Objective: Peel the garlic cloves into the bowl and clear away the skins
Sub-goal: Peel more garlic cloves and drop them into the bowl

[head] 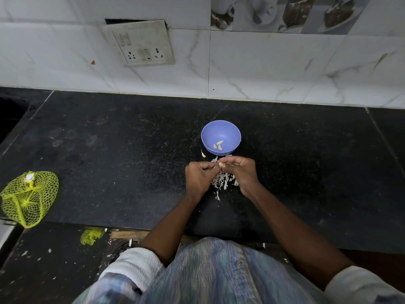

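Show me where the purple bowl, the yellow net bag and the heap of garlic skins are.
purple bowl [221, 128]: head view, on the far inner wall.
yellow net bag [29, 198]: head view, on the middle of the mesh.
heap of garlic skins [222, 182]: head view, on the white flakes between the wrists.

Blue bowl [221, 137] stands upright on dark counter w/ three peeled cloves [218, 145] at its bottom. One unpeeled clove [203, 153] lies just left of bowl. White skins [221, 180] lie in loose pile near bowl's front.
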